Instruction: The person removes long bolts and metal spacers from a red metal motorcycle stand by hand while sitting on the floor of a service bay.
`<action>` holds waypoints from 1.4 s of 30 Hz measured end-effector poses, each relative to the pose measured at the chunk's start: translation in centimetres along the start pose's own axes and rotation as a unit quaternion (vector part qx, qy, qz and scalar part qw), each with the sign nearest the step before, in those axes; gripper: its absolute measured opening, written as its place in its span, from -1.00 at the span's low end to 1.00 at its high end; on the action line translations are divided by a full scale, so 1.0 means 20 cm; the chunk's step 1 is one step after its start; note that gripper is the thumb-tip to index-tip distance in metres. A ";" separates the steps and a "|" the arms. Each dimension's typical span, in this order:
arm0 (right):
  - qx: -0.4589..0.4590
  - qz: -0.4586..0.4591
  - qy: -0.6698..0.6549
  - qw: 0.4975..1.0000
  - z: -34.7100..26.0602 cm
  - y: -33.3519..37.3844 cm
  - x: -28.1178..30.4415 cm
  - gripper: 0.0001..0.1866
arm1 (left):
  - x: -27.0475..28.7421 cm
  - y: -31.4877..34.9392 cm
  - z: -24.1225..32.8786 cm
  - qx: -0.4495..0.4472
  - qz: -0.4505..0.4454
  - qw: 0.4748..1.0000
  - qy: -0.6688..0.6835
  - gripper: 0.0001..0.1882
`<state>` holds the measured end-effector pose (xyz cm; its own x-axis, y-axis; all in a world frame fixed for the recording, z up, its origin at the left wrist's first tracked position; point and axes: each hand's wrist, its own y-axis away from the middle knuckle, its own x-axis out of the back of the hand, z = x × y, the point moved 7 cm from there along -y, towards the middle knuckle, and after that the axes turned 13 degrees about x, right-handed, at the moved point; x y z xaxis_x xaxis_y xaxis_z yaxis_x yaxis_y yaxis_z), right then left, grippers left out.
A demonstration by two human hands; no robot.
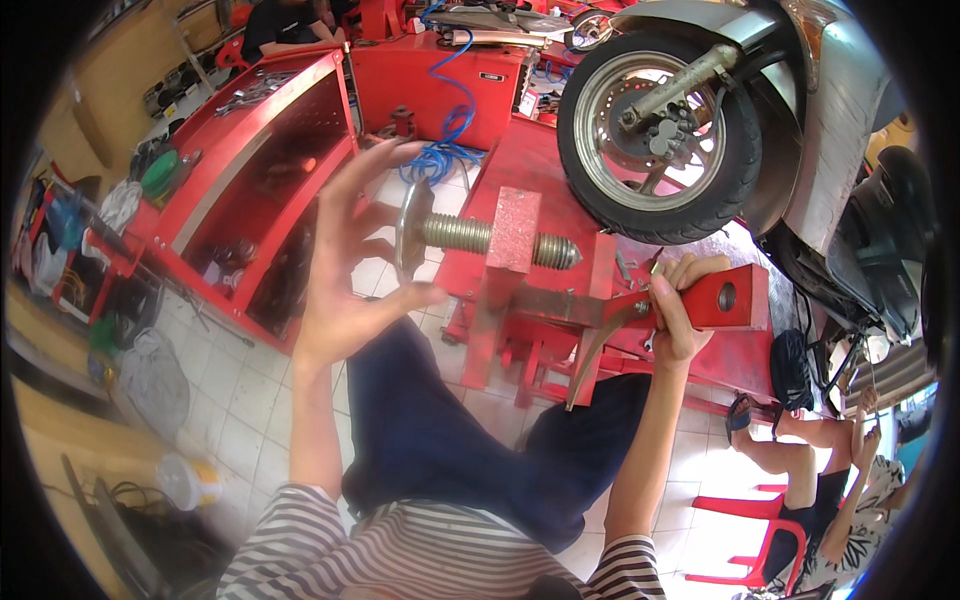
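Left hand [345,265]: fingers spread, palm against the handwheel [412,228] of the threaded screw [458,233].
Right hand [677,312]: clenched around the red clamp block [722,297].
Progress: screw tip not yet touching the block; tightening remains, I'd judge.

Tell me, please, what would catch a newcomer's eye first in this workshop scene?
Probably the red screw press at centre: the left hand touches its round metal handwheel, and the right hand grips a curved metal piece by the red block. Above right hangs a scooter's front wheel.
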<state>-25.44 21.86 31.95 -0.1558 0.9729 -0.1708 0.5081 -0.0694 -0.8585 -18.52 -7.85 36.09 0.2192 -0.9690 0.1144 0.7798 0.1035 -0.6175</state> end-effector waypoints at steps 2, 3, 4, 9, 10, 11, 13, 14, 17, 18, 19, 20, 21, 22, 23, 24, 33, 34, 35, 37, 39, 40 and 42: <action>0.007 -0.003 0.004 1.000 -0.01 0.00 0.00 -0.66 | 0.00 -0.02 0.02 0.015 -0.043 0.998 -0.041 -0.32; 0.013 -0.007 0.010 1.000 -0.01 0.00 0.01 -0.66 | 0.00 -0.03 0.03 0.020 -0.064 0.996 -0.062 -0.32; 0.019 -0.011 0.016 1.000 -0.01 0.00 0.02 -0.66 | 0.00 -0.03 0.01 0.070 -0.087 0.992 -0.053 -0.32; 0.000 -0.008 0.000 1.000 -0.01 0.00 0.00 -0.66 | 0.11 -0.02 -0.13 0.190 -0.023 0.980 0.056 -0.36; 0.001 -0.007 -0.005 1.000 0.00 0.00 0.00 -0.66 | 0.09 -0.03 -0.08 0.102 -0.015 0.994 0.018 -0.37; -0.001 -0.007 -0.003 1.000 0.00 0.00 0.00 -0.66 | 0.08 -0.03 -0.02 0.015 0.001 1.000 -0.024 -0.38; -0.005 -0.008 0.000 1.000 0.02 0.00 0.00 -0.67 | 0.06 -0.01 0.03 0.044 -0.033 0.994 -0.090 -0.33; -0.002 -0.005 -0.003 1.000 0.01 0.00 0.01 -0.67 | 0.06 0.00 0.01 0.075 -0.041 0.991 -0.107 -0.33; 0.003 -0.002 -0.010 1.000 0.01 0.00 0.02 -0.67 | 0.10 0.00 -0.11 0.211 -0.020 0.975 -0.066 -0.43; 0.002 -0.004 -0.011 1.000 0.01 0.00 0.02 -0.67 | 0.11 -0.02 -0.13 0.214 -0.030 0.975 -0.047 -0.44; 0.001 -0.005 -0.011 1.000 0.01 -0.01 0.02 -0.67 | 0.12 -0.03 -0.16 0.218 -0.039 0.975 -0.028 -0.44; 0.001 -0.005 -0.005 1.000 0.00 0.00 0.02 -0.67 | 0.10 -0.05 -0.10 0.109 -0.031 0.993 0.015 -0.43; 0.001 -0.004 0.001 1.000 0.00 0.00 0.01 -0.68 | 0.08 -0.05 -0.05 0.065 -0.017 0.998 0.009 -0.41; 0.000 -0.004 0.008 1.000 0.00 0.00 0.00 -0.68 | 0.06 -0.05 -0.01 0.019 -0.003 1.000 0.002 -0.37; 0.000 -0.005 0.004 1.000 0.00 0.00 0.00 -0.68 | 0.04 -0.04 0.04 -0.025 0.013 1.000 -0.007 -0.33; -0.001 -0.006 0.000 1.000 0.00 0.00 -0.01 -0.68 | 0.05 -0.03 0.04 -0.007 -0.003 0.999 -0.047 -0.32; 0.026 -0.010 0.021 0.999 0.00 -0.03 -0.02 -0.71 | 0.05 -0.05 0.01 0.006 0.057 0.998 0.016 -0.37; 0.027 -0.012 0.018 0.999 0.00 -0.03 -0.02 -0.71 | 0.04 -0.04 0.02 -0.007 0.047 0.999 -0.011 -0.35; 0.029 -0.009 0.021 0.999 0.00 -0.04 -0.02 -0.71 | 0.03 -0.04 0.03 -0.022 0.036 0.999 -0.035 -0.32; 0.033 -0.003 0.026 0.999 0.00 -0.04 0.01 -0.71 | 0.04 -0.06 -0.03 0.069 -0.100 0.993 0.005 -0.32; 0.018 -0.001 0.008 1.000 0.01 -0.01 0.02 -0.69 | 0.11 -0.03 -0.13 0.225 0.001 0.974 0.028 -0.30; 0.010 0.000 0.000 1.000 0.02 0.00 0.03 -0.68 | 0.10 -0.06 -0.13 0.179 -0.005 0.983 0.044 -0.30; 0.022 -0.004 0.017 1.000 0.00 -0.02 -0.01 -0.70 | 0.07 -0.08 -0.05 0.060 -0.004 0.998 0.025 -0.31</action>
<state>-25.50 21.65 32.30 -0.1309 0.9804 -0.1473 0.4683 -0.0698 -0.8808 -20.07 -9.58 36.37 0.1843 -0.9798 0.0780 0.8472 0.1181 -0.5180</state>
